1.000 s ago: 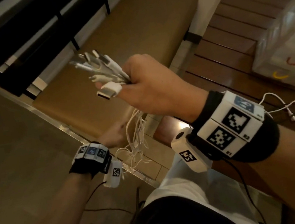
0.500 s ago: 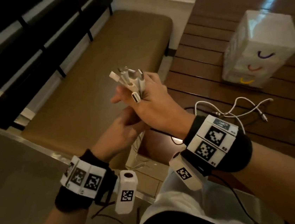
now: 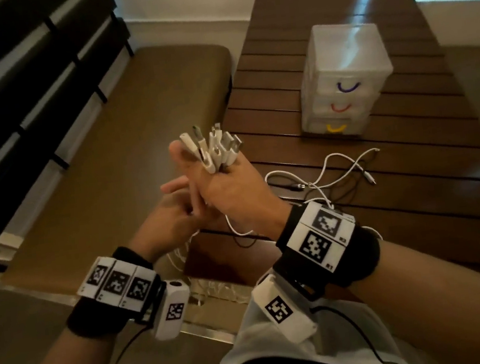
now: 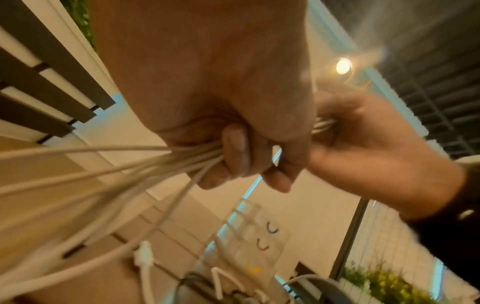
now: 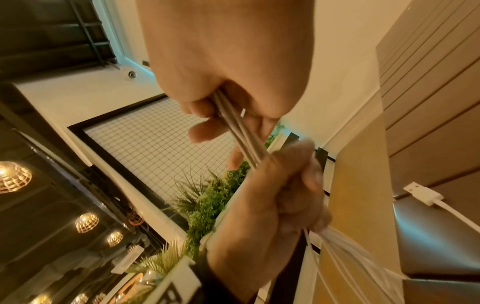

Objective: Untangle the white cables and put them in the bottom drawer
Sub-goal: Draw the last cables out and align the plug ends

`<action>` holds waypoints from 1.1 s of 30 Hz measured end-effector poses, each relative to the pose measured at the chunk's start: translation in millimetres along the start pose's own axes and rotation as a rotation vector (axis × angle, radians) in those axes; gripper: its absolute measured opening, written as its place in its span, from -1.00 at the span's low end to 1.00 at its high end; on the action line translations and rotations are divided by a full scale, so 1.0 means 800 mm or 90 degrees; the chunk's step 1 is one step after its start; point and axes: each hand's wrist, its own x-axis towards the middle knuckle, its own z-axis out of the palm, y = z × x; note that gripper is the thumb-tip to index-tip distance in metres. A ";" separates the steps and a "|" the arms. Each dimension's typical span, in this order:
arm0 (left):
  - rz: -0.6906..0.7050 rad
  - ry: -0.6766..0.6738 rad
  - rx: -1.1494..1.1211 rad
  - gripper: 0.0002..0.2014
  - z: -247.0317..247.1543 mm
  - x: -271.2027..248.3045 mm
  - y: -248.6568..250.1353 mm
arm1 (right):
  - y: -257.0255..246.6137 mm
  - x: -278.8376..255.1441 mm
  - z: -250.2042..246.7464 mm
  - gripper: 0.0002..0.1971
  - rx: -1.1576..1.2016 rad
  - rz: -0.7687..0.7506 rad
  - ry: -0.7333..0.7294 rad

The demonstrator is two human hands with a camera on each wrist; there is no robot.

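The right hand (image 3: 235, 190) is raised over the near left corner of the worktop (image 3: 413, 192), its fingers (image 5: 205, 131) curled round a bundle of white cables (image 3: 214, 151) just below the plugs, which fan upward out of the fist. Directly beneath it the left hand (image 3: 174, 216) grips the same bundle lower down, fingers (image 4: 235, 156) wrapped tight round the cords; the two hands are touching or very nearly so. Below the left hand the cords spread out and hang down toward the floor past the near edge of the worktop, blurred in the left wrist view.

On the worktop to the right of the hands lies a loose white cable (image 3: 333, 171) in open curves, with a dark plug (image 3: 293, 187) at its left end; whether that plug belongs to a separate dark cord cannot be made out.

Farther back on the right stands a translucent three-drawer unit (image 3: 344, 80), all three drawers closed. The bottom drawer (image 3: 336, 129) bears a yellow handle, the middle one red, the top one purple. Left of the worktop runs a padded brown bench (image 3: 137, 133), with dark slats behind it.
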 end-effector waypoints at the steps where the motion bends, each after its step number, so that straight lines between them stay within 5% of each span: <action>1: -0.008 -0.032 -0.018 -0.74 -0.004 0.003 -0.005 | -0.003 0.001 -0.005 -0.52 0.034 -0.007 0.003; 4: -0.075 -0.067 -0.013 -0.77 -0.007 0.013 -0.028 | -0.019 0.008 -0.032 -0.47 0.081 -0.029 0.014; 8: -0.205 -0.074 0.107 -0.51 -0.034 0.017 -0.084 | -0.059 0.008 -0.098 -0.44 0.127 -0.060 0.035; 11: -0.185 0.022 0.182 -0.75 -0.052 0.028 -0.100 | -0.070 -0.004 -0.125 -0.44 0.106 -0.055 0.049; 14: -0.215 -0.157 0.286 -0.82 -0.050 0.055 -0.093 | -0.065 -0.011 -0.123 -0.46 0.104 -0.019 0.030; 17: -0.269 -0.424 0.183 -0.31 -0.052 0.066 -0.082 | -0.066 -0.024 -0.130 -0.44 0.114 -0.007 -0.006; 20: -0.279 -0.402 0.054 -0.11 -0.058 0.077 -0.066 | -0.063 -0.034 -0.133 -0.42 0.116 0.015 -0.043; 24: -0.176 -0.209 0.154 -0.35 -0.034 0.092 -0.037 | -0.055 -0.037 -0.121 -0.44 0.092 0.019 -0.017; 26: -0.092 -0.134 0.056 -0.41 -0.016 0.088 -0.015 | -0.053 -0.037 -0.118 -0.44 0.010 0.001 0.023; 30: 0.041 -0.256 -0.107 -0.22 0.001 0.071 0.065 | -0.047 -0.029 -0.112 -0.57 -0.160 -0.021 0.094; 33: 0.047 -0.285 -0.030 -0.54 0.023 0.071 0.112 | -0.039 -0.021 -0.108 -0.70 -0.249 -0.009 0.090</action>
